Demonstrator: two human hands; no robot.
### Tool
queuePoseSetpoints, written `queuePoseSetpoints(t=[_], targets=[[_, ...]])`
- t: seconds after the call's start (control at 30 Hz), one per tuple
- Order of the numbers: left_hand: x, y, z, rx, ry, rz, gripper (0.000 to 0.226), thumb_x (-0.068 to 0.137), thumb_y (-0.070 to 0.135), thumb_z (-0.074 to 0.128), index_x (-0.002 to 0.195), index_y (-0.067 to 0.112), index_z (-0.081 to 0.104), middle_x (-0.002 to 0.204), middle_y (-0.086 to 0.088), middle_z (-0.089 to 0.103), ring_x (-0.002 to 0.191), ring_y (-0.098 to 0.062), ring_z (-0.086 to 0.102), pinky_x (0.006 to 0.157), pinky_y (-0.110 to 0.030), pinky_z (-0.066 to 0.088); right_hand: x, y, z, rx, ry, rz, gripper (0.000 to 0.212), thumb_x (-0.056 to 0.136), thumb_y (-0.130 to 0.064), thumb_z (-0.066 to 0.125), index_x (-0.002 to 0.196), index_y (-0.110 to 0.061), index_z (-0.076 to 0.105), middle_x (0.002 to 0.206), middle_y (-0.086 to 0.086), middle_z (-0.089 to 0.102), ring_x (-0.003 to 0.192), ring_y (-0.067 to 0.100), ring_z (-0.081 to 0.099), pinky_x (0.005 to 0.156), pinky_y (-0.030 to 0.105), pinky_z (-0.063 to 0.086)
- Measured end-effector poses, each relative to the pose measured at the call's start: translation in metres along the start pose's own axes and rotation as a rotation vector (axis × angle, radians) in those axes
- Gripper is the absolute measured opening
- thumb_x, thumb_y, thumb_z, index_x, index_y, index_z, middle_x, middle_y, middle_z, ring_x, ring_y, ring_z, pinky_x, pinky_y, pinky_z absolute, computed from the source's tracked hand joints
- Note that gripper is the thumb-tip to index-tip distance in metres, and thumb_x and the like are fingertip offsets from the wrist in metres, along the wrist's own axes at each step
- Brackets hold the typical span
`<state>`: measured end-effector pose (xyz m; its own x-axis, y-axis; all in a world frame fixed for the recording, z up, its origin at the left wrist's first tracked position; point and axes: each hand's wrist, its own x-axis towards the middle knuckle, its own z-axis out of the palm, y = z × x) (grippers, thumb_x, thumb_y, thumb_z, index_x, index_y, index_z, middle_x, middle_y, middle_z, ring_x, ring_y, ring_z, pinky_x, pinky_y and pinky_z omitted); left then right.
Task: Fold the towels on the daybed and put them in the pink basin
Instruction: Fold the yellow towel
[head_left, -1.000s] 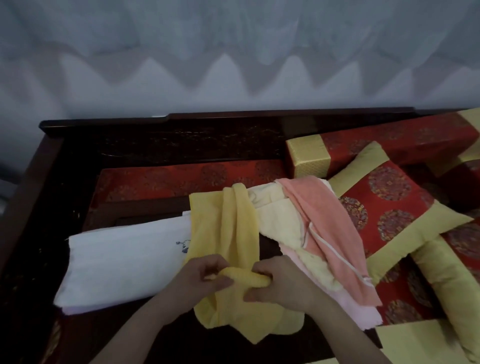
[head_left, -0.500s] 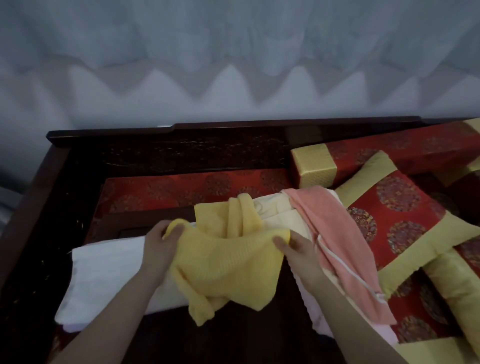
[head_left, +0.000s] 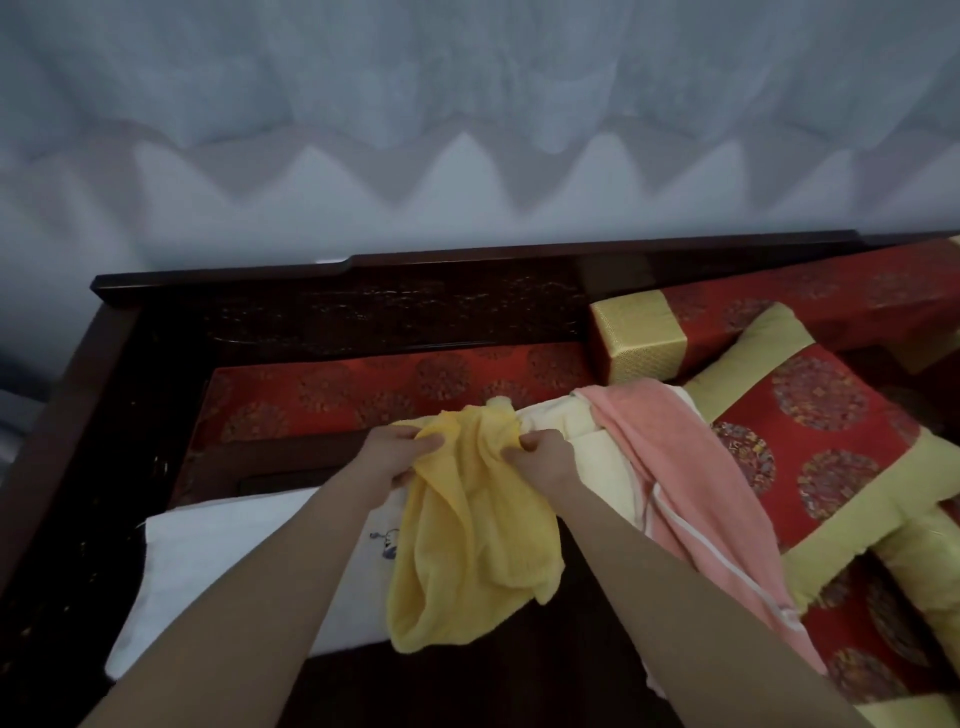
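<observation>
Woodwork of the daybed (head_left: 119, 395) runs dark down the left side, and a white towel (head_left: 249, 561) lies flat along the near edge. Over it the left hand (head_left: 395, 457) pinches one top corner of the yellow towel (head_left: 467, 545), fingers curled into the cloth. The right hand (head_left: 540, 457) grips the other corner likewise, so the towel hangs bunched between them, its lower end resting on the white one and the dark seat. Further right a cream towel (head_left: 597, 447) lies under a pink towel (head_left: 691, 478), beside a red and gold cushion (head_left: 831, 441). No pink basin shows from here. To fold this well, I'd draw the corners apart until the top edge is taut, then lay it flat before doubling it.
</observation>
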<state>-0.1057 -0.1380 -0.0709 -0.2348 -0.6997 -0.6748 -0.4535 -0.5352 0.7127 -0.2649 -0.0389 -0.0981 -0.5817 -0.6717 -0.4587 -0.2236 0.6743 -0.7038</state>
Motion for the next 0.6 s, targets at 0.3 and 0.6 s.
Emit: queuePoseSetpoints(t=[0.3, 0.6], targets=[[-0.104, -0.008, -0.028, 0.008, -0.135, 0.253, 0.017, 0.084, 0.033, 0.067, 0.094, 0.021, 0.072, 0.089, -0.003, 0.073, 0.084, -0.02, 0.069, 0.069, -0.033, 0.057, -0.084, 0.032, -0.094, 0.578, -0.16, -0.031, 0.016, 0.087, -0.011, 0.066, 0.091, 0.003, 0.069, 0.09, 0.019, 0.072, 0.081, 0.025, 0.069, 0.075, 0.039, 0.056], [-0.157, -0.147, -0.024, 0.404, -0.267, 0.06, 0.007, 0.088, 0.026, 0.062, 0.087, 0.025, 0.069, 0.083, 0.001, 0.069, 0.073, -0.011, 0.067, 0.052, -0.026, 0.055, -0.163, 0.182, -0.096, -0.198, -0.177, -0.019, 0.013, 0.073, -0.03, 0.075, 0.065, -0.023, 0.069, 0.075, 0.003, 0.069, 0.075, 0.006, 0.062, 0.07, 0.033, 0.049]])
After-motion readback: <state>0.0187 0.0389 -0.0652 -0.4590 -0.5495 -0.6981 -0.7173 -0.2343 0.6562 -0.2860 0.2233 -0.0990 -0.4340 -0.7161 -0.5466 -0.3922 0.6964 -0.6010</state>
